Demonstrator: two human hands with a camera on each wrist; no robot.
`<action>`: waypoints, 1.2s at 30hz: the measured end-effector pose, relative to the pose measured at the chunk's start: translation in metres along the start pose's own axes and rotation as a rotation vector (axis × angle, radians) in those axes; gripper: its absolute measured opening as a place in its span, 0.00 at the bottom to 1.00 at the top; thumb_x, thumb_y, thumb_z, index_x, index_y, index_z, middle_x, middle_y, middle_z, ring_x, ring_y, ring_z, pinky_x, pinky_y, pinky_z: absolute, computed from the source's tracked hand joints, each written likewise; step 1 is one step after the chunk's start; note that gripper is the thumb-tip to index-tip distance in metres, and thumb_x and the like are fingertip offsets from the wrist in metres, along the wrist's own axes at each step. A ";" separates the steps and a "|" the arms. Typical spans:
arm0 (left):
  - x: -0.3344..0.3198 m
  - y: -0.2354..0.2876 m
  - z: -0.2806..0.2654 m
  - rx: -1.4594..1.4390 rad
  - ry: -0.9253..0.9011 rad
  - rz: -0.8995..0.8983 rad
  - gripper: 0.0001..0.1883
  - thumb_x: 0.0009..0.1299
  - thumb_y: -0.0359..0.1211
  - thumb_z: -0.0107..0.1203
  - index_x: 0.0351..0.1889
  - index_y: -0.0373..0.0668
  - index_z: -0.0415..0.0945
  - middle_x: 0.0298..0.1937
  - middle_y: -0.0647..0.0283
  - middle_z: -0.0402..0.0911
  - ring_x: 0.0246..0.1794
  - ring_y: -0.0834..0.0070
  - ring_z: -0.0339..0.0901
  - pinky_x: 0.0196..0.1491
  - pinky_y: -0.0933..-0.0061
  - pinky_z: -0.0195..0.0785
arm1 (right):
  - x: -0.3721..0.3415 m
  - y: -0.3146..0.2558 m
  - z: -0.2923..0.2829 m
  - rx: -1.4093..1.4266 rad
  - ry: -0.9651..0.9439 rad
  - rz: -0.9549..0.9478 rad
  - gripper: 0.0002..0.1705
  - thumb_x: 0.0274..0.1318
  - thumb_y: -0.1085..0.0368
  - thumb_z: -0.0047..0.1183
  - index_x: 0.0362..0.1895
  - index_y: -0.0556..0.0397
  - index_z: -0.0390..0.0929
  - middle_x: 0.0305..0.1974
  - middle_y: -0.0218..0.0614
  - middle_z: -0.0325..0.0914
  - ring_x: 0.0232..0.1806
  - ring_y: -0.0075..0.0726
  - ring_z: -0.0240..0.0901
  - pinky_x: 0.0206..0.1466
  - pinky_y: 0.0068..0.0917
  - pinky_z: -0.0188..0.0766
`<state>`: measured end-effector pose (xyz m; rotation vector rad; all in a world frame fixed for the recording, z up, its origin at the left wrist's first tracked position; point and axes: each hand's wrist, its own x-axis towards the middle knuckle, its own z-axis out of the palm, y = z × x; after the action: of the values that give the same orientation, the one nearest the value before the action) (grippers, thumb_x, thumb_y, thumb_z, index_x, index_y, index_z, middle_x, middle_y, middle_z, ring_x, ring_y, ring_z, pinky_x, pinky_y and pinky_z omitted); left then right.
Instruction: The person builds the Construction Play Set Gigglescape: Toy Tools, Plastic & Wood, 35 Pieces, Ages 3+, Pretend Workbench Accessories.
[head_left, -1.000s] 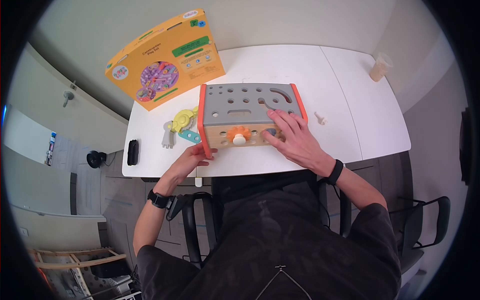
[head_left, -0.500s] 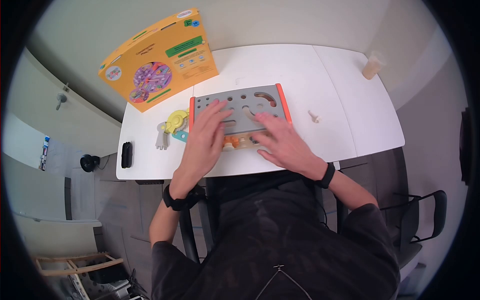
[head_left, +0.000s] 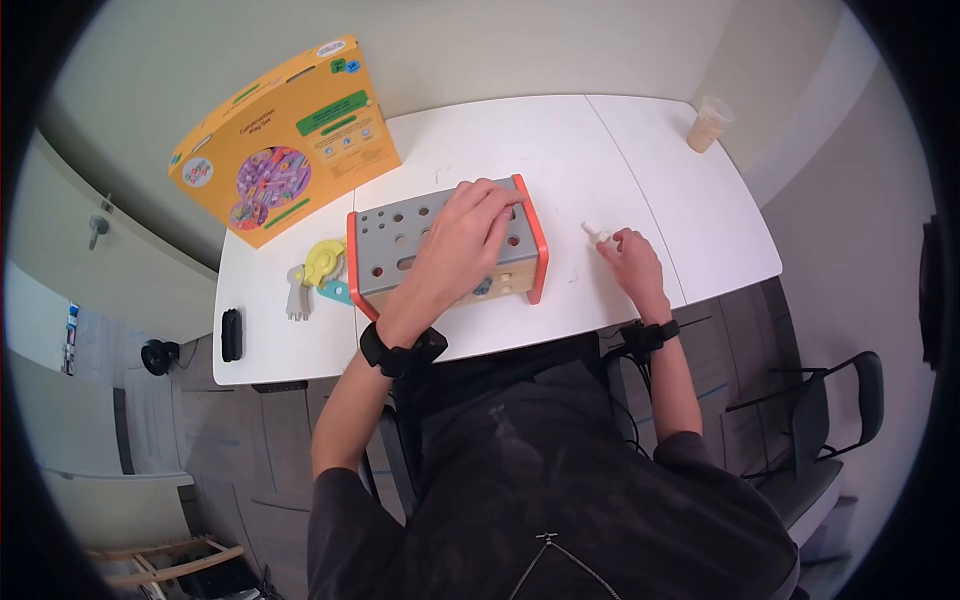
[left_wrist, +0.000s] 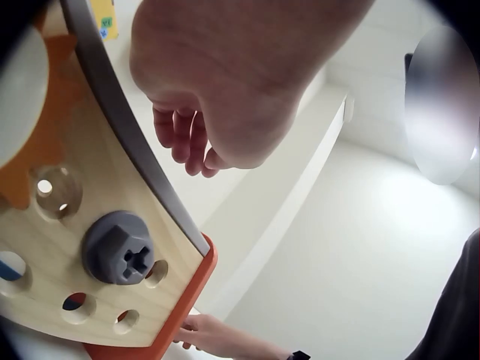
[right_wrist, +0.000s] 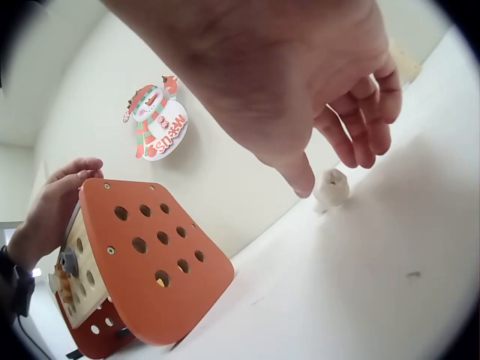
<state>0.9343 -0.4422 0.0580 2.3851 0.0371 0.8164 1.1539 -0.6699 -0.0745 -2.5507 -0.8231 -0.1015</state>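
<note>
A toy workbench with a grey holed top and orange-red side panels stands on the white table. My left hand lies over its top, the loosely bent fingers reaching the right panel's upper edge. On the wooden front, a grey bolt sits beside an orange gear, which the left forearm hides in the head view. To the right of the bench, my right hand reaches to a small white piece. Its thumb and fingers are spread apart close to that piece, not closed round it.
Left of the bench lie a yellow toy part, a grey claw-shaped piece and a teal strip. A big orange box stands behind. A black case lies at the left edge, a plastic cup at the far right.
The right hand has left the bench's front and moved right to the small white piece. My left hand has risen from the lower left corner onto the top, then across to its right side.
</note>
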 end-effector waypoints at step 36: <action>0.004 -0.020 0.010 -0.121 -0.086 -0.229 0.09 0.73 0.26 0.53 0.43 0.37 0.85 0.35 0.60 0.88 0.41 0.61 0.80 0.47 0.61 0.74 | 0.027 -0.171 -0.141 -0.050 -0.236 -0.965 0.09 0.63 0.73 0.57 0.48 0.56 0.79 0.42 0.40 0.79 0.48 0.50 0.80 0.50 0.42 0.79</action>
<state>0.9466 -0.4300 0.0429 2.2483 0.2162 0.5914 1.0886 -0.5950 0.1252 -1.9945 -2.0837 -0.1167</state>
